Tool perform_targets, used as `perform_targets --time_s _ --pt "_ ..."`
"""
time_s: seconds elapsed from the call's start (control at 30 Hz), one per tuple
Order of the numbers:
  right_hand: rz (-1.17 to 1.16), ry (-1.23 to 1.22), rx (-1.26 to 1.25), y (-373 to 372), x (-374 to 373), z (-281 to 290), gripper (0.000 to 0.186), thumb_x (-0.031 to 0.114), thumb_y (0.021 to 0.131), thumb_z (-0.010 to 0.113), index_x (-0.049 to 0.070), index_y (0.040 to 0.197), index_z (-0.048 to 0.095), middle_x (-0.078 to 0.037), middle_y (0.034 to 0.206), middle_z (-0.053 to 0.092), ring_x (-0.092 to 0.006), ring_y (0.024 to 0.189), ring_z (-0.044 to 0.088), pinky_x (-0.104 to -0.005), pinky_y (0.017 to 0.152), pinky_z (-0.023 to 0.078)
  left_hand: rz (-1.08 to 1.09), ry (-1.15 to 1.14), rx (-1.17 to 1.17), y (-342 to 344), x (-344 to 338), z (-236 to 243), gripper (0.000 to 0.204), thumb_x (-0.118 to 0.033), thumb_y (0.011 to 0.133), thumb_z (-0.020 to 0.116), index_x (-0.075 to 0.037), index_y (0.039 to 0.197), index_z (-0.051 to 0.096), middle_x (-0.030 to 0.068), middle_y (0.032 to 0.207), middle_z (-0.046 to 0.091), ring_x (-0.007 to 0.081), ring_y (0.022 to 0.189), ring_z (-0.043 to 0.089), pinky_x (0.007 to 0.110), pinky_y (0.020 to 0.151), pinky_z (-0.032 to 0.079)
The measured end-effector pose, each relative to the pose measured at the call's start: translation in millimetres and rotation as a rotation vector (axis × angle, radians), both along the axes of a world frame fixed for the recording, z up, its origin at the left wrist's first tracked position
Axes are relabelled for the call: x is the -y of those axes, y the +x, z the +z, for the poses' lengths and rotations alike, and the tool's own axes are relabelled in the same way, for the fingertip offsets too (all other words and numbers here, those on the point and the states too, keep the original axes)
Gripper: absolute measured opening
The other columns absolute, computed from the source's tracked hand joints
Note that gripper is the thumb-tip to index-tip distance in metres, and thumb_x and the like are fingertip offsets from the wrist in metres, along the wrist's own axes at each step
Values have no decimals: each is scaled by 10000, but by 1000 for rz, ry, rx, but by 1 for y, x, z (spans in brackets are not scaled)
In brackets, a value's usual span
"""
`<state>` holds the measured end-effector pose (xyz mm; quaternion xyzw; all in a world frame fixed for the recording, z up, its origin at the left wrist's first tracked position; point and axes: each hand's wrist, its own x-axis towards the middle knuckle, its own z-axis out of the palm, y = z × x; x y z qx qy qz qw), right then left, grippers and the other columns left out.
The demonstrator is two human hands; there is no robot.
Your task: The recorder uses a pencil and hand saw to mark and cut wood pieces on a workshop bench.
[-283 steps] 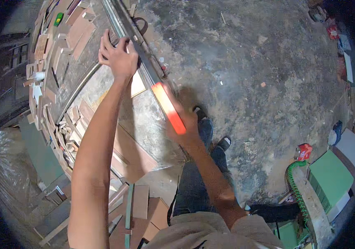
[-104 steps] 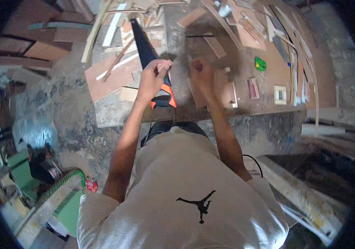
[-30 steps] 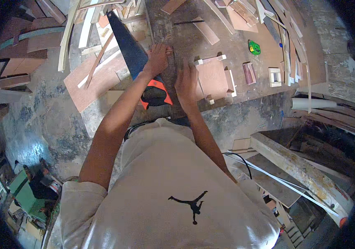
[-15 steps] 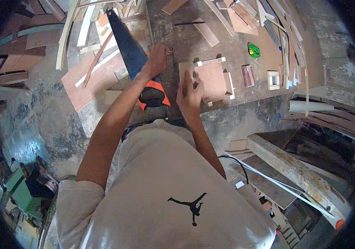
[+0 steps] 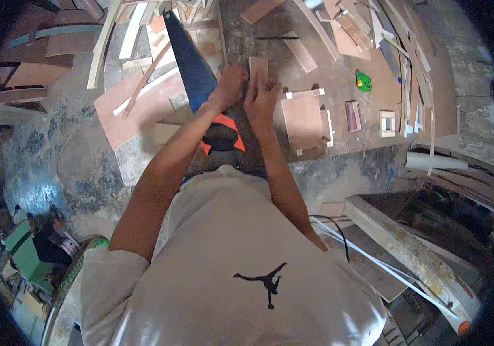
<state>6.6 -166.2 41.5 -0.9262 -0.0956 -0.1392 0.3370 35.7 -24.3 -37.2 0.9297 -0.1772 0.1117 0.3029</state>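
My right hand (image 5: 261, 102) grips a small flat wooden block (image 5: 258, 66), which stands out past the fingertips. Close beside it on the left, my left hand (image 5: 230, 85) is closed, fingertips toward the block; what they hold is hidden. Under my left forearm lies a handsaw (image 5: 184, 63), its dark blade pointing away and its orange and black handle nearest my body. Right of my right hand, a square plywood piece (image 5: 303, 120) with small white and wooden strips at its edges rests on the brown work board (image 5: 345, 69).
A green tape measure (image 5: 363, 81), a reddish wood block (image 5: 353, 116) and a small pale wooden frame (image 5: 387, 123) lie to the right. Long wood strips (image 5: 417, 75) crowd the right edge. Offcuts and a plywood sheet (image 5: 123, 109) lie at the left.
My right hand has moved away from the plywood piece, up beside my left hand, carrying the wooden block. A thin reddish stick seen at my left fingertips no longer shows clearly.
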Motion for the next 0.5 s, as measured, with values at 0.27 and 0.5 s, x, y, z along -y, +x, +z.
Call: perform_targets --time_s 0.27,0.5 --pt "-69 138 87 -4 -2 17 671 139 903 687 57 1531 465 -271 1201 481 -419 1117 467 -511 988 410 78 -87 -31 -1 2 30 369 -65 821 648 -85 1180 564 161 1167 538 384 1162 503 550 930 403" --pt "-13 67 -7 11 -8 2 874 172 849 725 93 1612 306 -301 1331 441 -446 1224 453 -593 1187 288 76 -1 -101 -4 2 31 436 -202 901 648 -110 1300 499 176 1250 529 364 1216 490 555 951 379"
